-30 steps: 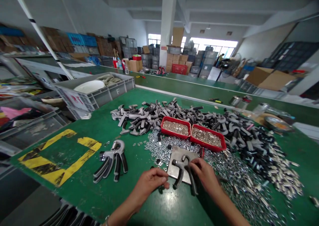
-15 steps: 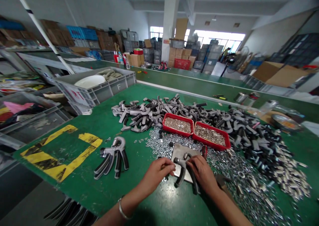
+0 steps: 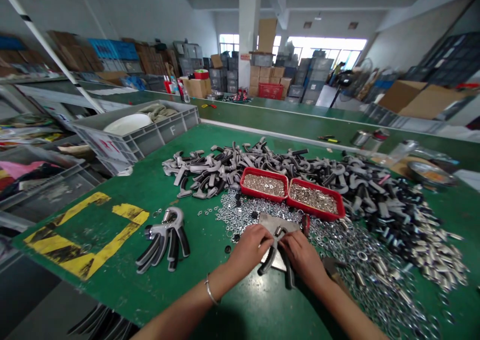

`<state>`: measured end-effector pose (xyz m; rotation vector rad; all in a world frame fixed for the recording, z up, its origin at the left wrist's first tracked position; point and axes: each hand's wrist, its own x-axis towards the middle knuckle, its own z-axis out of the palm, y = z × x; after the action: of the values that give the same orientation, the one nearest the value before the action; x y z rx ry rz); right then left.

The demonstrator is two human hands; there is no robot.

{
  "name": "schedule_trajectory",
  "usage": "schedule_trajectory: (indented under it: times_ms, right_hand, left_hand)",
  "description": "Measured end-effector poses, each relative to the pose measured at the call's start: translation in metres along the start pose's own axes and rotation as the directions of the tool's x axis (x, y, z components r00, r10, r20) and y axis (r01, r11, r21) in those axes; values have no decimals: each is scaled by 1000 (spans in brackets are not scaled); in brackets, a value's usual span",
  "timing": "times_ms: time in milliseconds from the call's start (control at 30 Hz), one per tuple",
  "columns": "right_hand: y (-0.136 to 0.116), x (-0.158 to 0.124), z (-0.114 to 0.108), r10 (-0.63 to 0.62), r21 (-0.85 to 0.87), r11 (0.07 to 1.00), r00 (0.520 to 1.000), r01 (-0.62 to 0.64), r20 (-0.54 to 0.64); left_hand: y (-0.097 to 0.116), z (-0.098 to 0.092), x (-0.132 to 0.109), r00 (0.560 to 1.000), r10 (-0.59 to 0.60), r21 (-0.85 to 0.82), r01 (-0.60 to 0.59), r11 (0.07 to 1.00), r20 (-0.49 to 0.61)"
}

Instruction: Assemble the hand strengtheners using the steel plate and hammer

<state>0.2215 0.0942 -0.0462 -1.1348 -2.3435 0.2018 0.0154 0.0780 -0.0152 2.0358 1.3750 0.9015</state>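
A hand gripper (image 3: 267, 264) with curved black-and-grey handles sits on a scuffed steel plate (image 3: 270, 221) close to the near edge of the worktop (image 3: 243, 310). The left hand (image 3: 249, 250) and right hand (image 3: 302, 260) are both closed on its metal head, their fingers curling in from either side and hiding most of the spring end. A slip here looks risky: a tensioned coil spring could jump free and nip a finger, and the smooth plate could skid against the washers crowding its edge. Those bright zinc-plated washers and nuts (image 3: 240, 212) spread around the plate in a loose, glittering layer that a stray elbow could easily scatter. Just beyond stand two red plastic trays (image 3: 264, 185) of small washers. Matte moulded grey-and-black handles (image 3: 202, 170) heap behind them, with ribbed metal sleeves (image 3: 438, 255) toward the right. An assembled gripper (image 3: 165, 237) lies to the left, beside yellow-and-black hazard tape (image 3: 86, 235).
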Motion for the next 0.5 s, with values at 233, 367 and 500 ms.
schedule_trajectory:
  times_ms: [233,367,500]
  right_hand:
    - [1,-14,-22,-43,77,996,995,36,89]
    - [6,-44,-39,200,97,976,979,-197,-28]
    - [12,-86,-61,334,84,941,941,-329,-57]
  left_hand:
    - [-3,15,19,987,139,215,-154,964,81]
    - [-5,22,24,970,200,328,-234,915,136]
    - [-9,20,20,939,292,455,-342,822,180]
